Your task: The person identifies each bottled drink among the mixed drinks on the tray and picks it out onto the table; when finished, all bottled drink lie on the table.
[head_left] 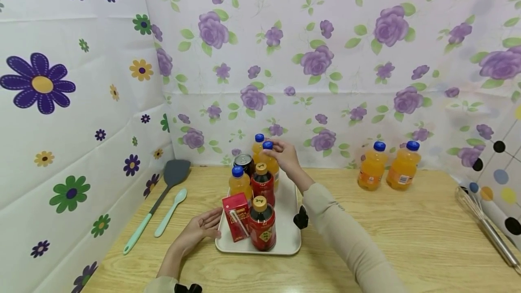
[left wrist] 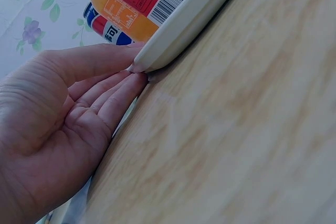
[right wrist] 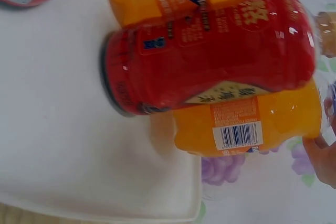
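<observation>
My right hand [head_left: 288, 158] holds an orange soda bottle [head_left: 274, 166] by its blue cap, at the back of a white tray [head_left: 290, 220]. In the right wrist view that bottle [right wrist: 294, 116] stands upright behind a red drink bottle [right wrist: 210, 56], fingers at its neck. My left hand [head_left: 198, 231] pinches the tray's left rim, thumb above and fingers below in the left wrist view. Also on the tray are two gold-capped red bottles, the front one [head_left: 262, 232] nearest me, a red drink carton [head_left: 236, 216] with a straw, a dark can [head_left: 243, 162] and more orange bottles [head_left: 239, 185].
Two orange soda bottles [head_left: 372, 168] stand by the back wall on the right. A whisk [head_left: 488, 227] lies at the far right. Left of the tray lie a grey-headed spatula [head_left: 163, 193] and a mint spoon [head_left: 171, 211]. Patterned cloth walls close off the back and left.
</observation>
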`<action>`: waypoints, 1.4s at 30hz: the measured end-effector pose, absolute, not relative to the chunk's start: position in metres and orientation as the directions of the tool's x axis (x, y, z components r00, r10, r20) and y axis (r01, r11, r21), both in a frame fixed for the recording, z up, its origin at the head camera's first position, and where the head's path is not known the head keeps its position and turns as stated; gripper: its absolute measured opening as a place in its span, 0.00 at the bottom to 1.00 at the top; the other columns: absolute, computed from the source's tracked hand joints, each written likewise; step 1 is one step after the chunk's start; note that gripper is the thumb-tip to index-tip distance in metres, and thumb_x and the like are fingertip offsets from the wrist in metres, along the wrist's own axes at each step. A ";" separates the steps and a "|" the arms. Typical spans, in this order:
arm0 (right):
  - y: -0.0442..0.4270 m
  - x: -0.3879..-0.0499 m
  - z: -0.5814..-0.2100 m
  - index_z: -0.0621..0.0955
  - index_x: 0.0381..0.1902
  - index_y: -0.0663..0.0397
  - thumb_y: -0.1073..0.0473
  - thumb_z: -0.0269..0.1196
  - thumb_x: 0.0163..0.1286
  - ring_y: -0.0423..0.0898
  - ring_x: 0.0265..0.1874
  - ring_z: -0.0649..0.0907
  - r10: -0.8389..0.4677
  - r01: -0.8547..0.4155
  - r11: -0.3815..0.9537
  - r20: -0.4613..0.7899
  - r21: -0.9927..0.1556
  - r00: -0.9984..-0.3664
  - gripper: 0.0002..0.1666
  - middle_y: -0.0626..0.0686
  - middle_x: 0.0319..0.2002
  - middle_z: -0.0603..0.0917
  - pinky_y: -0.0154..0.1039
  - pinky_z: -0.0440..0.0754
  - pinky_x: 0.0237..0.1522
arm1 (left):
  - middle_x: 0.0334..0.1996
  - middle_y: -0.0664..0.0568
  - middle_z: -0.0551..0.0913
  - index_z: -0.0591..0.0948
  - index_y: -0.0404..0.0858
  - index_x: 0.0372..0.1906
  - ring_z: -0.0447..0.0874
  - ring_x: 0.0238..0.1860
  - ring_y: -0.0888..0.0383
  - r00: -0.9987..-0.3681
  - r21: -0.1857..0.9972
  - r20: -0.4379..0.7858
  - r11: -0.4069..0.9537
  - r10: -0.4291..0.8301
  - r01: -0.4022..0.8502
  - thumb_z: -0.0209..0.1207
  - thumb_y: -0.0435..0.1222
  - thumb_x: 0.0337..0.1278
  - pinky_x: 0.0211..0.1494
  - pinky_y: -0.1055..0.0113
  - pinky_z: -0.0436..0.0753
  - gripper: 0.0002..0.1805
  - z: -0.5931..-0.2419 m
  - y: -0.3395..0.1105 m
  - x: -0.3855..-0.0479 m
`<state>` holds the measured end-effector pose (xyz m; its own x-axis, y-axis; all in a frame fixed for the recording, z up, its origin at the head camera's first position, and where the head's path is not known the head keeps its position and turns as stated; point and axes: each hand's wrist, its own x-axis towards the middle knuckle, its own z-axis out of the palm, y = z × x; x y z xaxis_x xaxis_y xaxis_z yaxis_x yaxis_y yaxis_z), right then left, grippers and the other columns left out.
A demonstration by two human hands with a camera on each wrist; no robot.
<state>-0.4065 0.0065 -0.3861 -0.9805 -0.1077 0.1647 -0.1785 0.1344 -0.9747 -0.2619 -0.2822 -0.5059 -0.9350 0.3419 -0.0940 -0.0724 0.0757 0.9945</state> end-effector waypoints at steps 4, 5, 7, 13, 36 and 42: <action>0.014 -0.407 -0.377 0.79 0.61 0.56 0.56 0.68 0.64 0.52 0.59 0.82 -0.100 -0.196 0.127 0.184 -0.972 -0.978 0.27 0.59 0.57 0.83 0.46 0.81 0.63 | 0.75 0.33 0.52 0.53 0.28 0.75 0.52 0.76 0.40 -0.935 0.994 -0.099 0.073 0.340 -0.078 0.63 0.25 0.54 0.67 0.74 0.76 0.46 -0.506 -0.282 -0.262; 0.017 -0.408 -0.375 0.79 0.60 0.56 0.56 0.68 0.64 0.52 0.59 0.82 -0.095 -0.198 0.128 0.187 -0.972 -0.978 0.27 0.59 0.57 0.83 0.45 0.81 0.64 | 0.75 0.33 0.52 0.53 0.28 0.75 0.52 0.76 0.40 -0.935 0.994 -0.097 0.073 0.340 -0.077 0.63 0.25 0.54 0.67 0.74 0.76 0.46 -0.506 -0.282 -0.262; 0.022 -0.409 -0.371 0.79 0.60 0.56 0.56 0.68 0.64 0.53 0.59 0.82 -0.088 -0.200 0.126 0.190 -0.972 -0.978 0.27 0.60 0.57 0.83 0.45 0.80 0.64 | 0.75 0.33 0.52 0.53 0.28 0.75 0.52 0.76 0.39 -0.935 0.994 -0.095 0.074 0.340 -0.074 0.63 0.25 0.54 0.67 0.74 0.76 0.46 -0.506 -0.282 -0.262; 0.038 -0.411 -0.362 0.77 0.62 0.57 0.57 0.67 0.65 0.54 0.60 0.81 -0.075 -0.202 0.114 0.195 -0.973 -0.978 0.28 0.61 0.58 0.82 0.46 0.77 0.68 | 0.75 0.32 0.52 0.52 0.28 0.76 0.51 0.76 0.39 -0.933 0.995 -0.091 0.073 0.347 -0.070 0.63 0.25 0.54 0.67 0.74 0.76 0.46 -0.507 -0.283 -0.262; 0.143 -0.419 -0.359 0.73 0.67 0.55 0.51 0.66 0.66 0.51 0.64 0.78 0.022 -0.138 0.227 0.147 -0.964 -0.989 0.33 0.60 0.64 0.78 0.36 0.79 0.65 | 0.75 0.33 0.53 0.54 0.28 0.75 0.53 0.75 0.39 -0.938 0.994 -0.097 0.076 0.332 -0.076 0.64 0.25 0.53 0.66 0.73 0.77 0.46 -0.507 -0.281 -0.263; 0.165 -0.413 -0.365 0.71 0.69 0.55 0.51 0.64 0.68 0.55 0.68 0.73 0.052 -0.092 0.255 0.109 -0.963 -0.993 0.34 0.60 0.66 0.75 0.50 0.67 0.75 | 0.75 0.32 0.53 0.53 0.28 0.75 0.53 0.75 0.39 -0.937 0.995 -0.093 0.076 0.336 -0.071 0.64 0.25 0.54 0.66 0.73 0.77 0.45 -0.507 -0.282 -0.264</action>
